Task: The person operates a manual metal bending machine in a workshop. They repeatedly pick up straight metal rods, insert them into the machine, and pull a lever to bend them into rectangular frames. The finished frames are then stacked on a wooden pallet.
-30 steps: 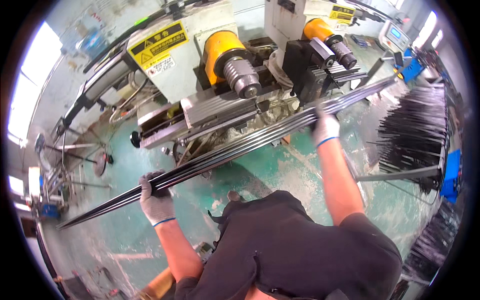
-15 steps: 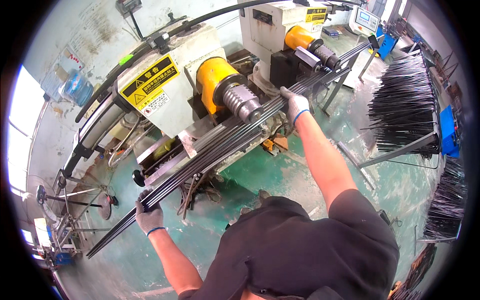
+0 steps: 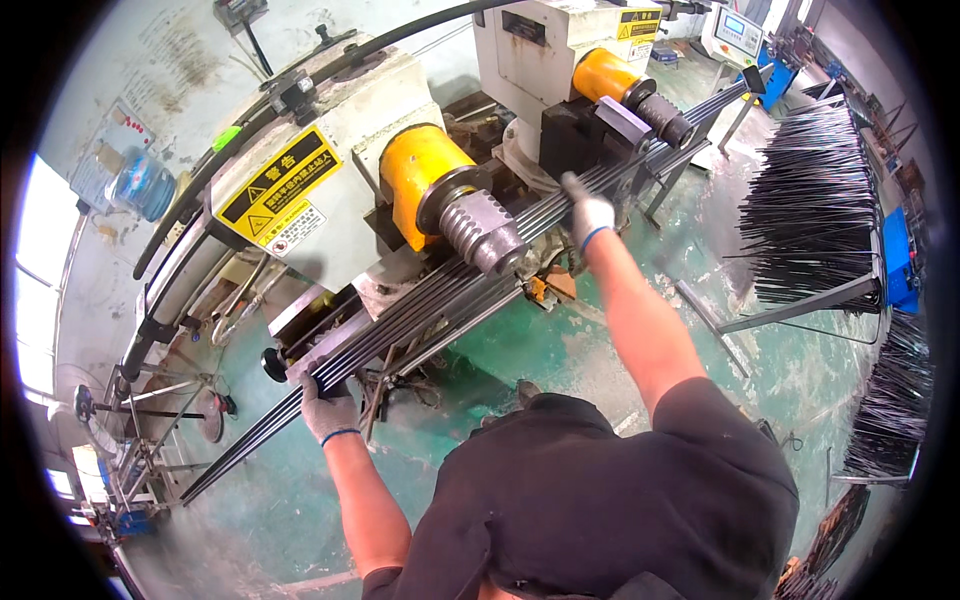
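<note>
A bundle of long, thin dark metal rods (image 3: pixel 255 438) slants from lower left to upper right across the machine's front. My left hand (image 3: pixel 330 410), in a grey work glove with a blue cuff edge, is closed around the rods near their lower left end. Farther up, my right hand (image 3: pixel 592 216), gloved the same way, grips the bundle from the near side, with one digit showing over the top; its other fingers are partly hidden. Just beyond the rods, between my hands, is a ridged metal spindle (image 3: pixel 484 232) on a yellow housing (image 3: pixel 424 175).
A second yellow spindle head (image 3: pixel 606 76) stands farther right. A rack heaped with dark rods (image 3: pixel 808 200) is at the right, with another rod pile (image 3: pixel 890 410) below it. A control panel (image 3: pixel 735 35) is at the back right. A fan (image 3: pixel 95 410) stands left on the green floor (image 3: pixel 500 350).
My left hand has moved up and right along the bundle, closer to the machine. The rods' lower left end has shifted slightly up and right. My right hand stays at nearly the same place.
</note>
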Demonstrator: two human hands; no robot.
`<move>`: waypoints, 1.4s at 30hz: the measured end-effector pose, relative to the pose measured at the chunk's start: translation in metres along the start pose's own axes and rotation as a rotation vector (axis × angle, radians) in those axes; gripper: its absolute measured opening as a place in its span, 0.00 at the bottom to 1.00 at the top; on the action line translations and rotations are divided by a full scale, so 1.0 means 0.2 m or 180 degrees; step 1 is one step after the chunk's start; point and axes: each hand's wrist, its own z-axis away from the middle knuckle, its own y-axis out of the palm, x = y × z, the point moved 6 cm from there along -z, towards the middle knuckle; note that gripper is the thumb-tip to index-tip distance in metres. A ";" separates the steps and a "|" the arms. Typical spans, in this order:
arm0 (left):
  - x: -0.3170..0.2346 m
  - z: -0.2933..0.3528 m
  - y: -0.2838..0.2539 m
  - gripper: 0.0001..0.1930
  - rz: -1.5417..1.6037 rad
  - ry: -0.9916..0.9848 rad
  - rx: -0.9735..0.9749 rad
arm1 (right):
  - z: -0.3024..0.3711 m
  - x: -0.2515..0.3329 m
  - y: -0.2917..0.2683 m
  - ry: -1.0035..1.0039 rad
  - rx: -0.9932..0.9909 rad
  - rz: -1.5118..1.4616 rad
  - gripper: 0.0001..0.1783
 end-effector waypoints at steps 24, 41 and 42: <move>0.11 0.04 0.06 0.14 0.0131 0.0229 -0.0401 | -0.19 0.02 0.02 -0.0219 0.0473 -0.1411 0.12; -0.42 0.03 -0.30 0.23 0.0659 -0.0156 -0.0099 | -0.28 -0.19 0.06 0.0895 0.1318 -0.0879 0.30; -0.59 0.04 -0.32 0.23 0.0578 0.0021 -0.0380 | -0.31 -0.17 0.02 0.0938 0.1128 -0.0859 0.33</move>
